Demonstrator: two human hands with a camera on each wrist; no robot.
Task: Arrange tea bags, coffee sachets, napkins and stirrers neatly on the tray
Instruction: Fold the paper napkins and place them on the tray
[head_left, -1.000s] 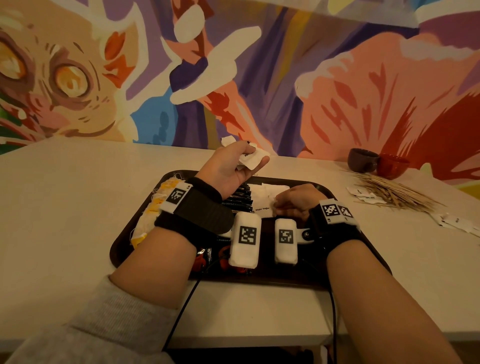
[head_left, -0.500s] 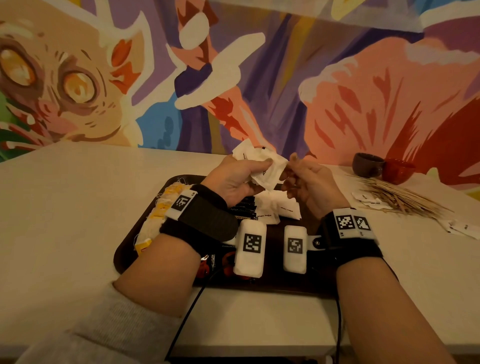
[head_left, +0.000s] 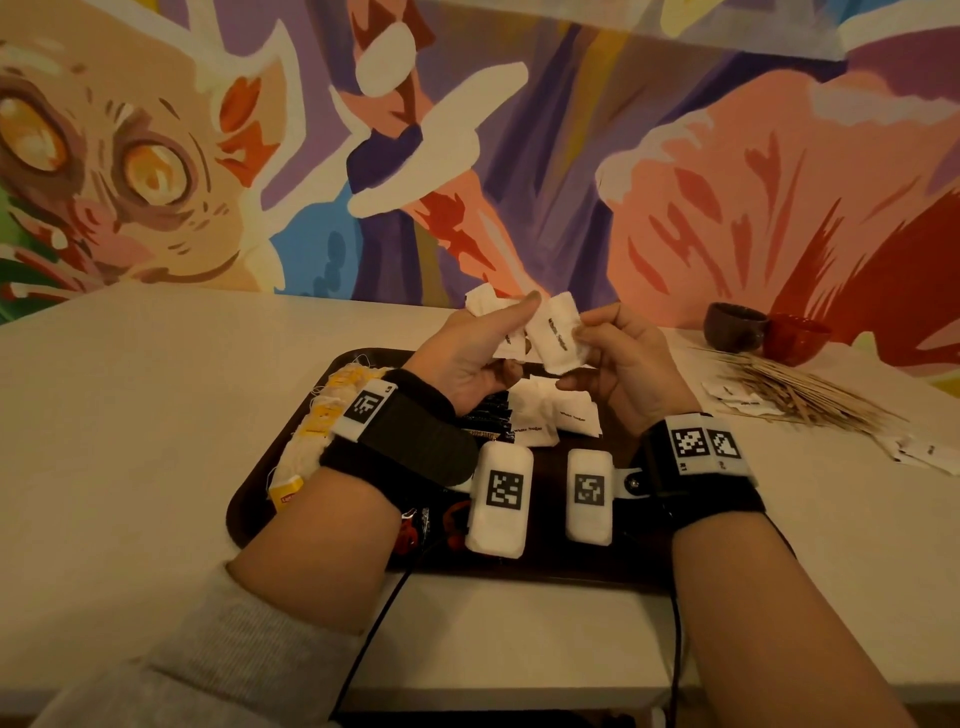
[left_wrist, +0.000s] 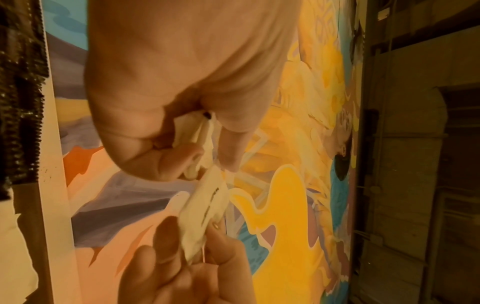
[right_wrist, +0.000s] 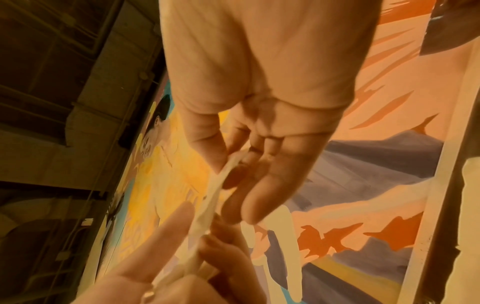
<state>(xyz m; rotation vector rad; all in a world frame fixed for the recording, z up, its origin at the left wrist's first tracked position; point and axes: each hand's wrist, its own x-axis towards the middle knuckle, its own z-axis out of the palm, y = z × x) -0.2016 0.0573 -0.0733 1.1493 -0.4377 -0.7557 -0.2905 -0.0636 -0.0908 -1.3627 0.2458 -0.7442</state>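
Both hands are raised over the far side of the dark brown tray (head_left: 249, 499). My left hand (head_left: 511, 332) grips a small bundle of white sugar sachets (head_left: 483, 306), seen curled into its palm in the left wrist view (left_wrist: 194, 131). My right hand (head_left: 574, 358) pinches one white sugar sachet (head_left: 558, 332) between thumb and fingers, right against the left thumb (left_wrist: 207, 209) (right_wrist: 215, 185). On the tray lie yellow-tagged tea bags (head_left: 322, 415) at the left, dark coffee sachets (head_left: 488, 415) in the middle and more white sachets (head_left: 550, 415) beside them.
A heap of thin wooden stirrers (head_left: 795, 395) lies on the white table at the right, with loose white sachets (head_left: 924, 452) around it. A brown cup (head_left: 735, 325) and a red cup (head_left: 795, 338) stand by the mural wall behind them.
My right hand rose from the sachets on the tray to meet the left hand. It now pinches one sachet beside the left hand's bundle. Both hands are a little higher.
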